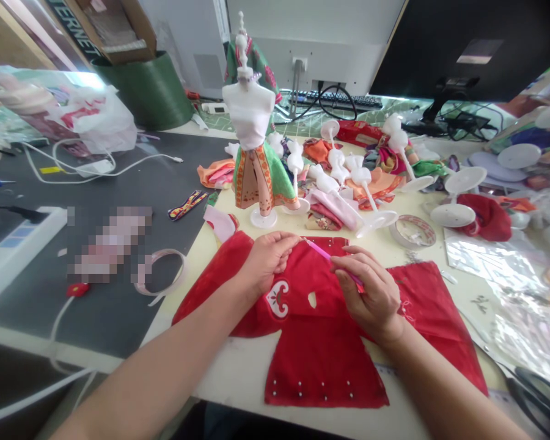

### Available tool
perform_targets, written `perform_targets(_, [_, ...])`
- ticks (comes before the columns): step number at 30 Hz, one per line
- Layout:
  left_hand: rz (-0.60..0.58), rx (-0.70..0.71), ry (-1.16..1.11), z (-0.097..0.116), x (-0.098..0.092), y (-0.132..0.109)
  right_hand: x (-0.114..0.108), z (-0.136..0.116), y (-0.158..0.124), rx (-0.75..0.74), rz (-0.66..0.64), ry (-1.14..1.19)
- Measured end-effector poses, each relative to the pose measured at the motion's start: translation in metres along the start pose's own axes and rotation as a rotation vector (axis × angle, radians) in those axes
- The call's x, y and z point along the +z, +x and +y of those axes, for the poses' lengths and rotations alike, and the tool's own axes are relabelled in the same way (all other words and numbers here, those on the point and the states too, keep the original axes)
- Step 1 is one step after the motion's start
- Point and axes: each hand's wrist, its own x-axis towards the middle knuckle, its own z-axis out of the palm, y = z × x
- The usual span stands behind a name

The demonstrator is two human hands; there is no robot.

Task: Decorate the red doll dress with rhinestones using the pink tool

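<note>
My right hand [369,293] grips a slim pink pen-like tool [319,250], its tip pointing up and left. At that tip the fingers of my left hand [275,253] are pinched together; whatever they hold is too small to make out. Beneath both hands a red cloth garment [325,360] lies flat, with wide side parts and a small opening in its middle. A white scroll-shaped motif [278,299] decorates it left of the opening. Small pearl-like beads dot the lower hem, and several more show along the far edge beyond the tool.
Behind the cloth stands a white mini mannequin [249,116] in a patterned skirt. White doll stands [366,189] and fabric pieces lie to its right. Tape rolls [412,231] sit at both sides. Black-handled scissors [525,385] rest at lower right; a white cable [132,171] crosses the left.
</note>
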Motion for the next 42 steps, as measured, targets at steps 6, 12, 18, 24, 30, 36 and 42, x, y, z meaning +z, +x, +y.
perform_targets(6, [0.020, 0.020, 0.075, 0.002, -0.001, -0.001, 0.001, 0.001, -0.002, 0.055, 0.021, -0.011])
perform_targets(12, [0.095, 0.278, 0.491, 0.009, -0.011, 0.003, 0.007, 0.000, -0.001, 0.294, 0.034, -0.047])
perform_targets(18, [0.082, 0.477, 1.042, 0.008, -0.018, 0.008, 0.015, 0.006, -0.002, 0.448, -0.012, -0.012])
perform_targets(24, [0.039, 0.476, 1.189, 0.002, -0.018, 0.010, 0.018, 0.007, -0.002, 0.502, -0.036, 0.017])
perform_targets(30, [0.025, 0.456, 1.242, 0.000, -0.018, 0.010, 0.019, 0.007, -0.001, 0.518, -0.047, 0.032])
perform_targets(36, [0.021, 0.459, 1.258, 0.000, -0.018, 0.011, 0.018, 0.007, -0.001, 0.528, -0.053, 0.036])
perform_targets(42, [0.021, 0.470, 1.260, 0.000, -0.018, 0.011, 0.019, 0.008, -0.001, 0.521, -0.064, 0.025])
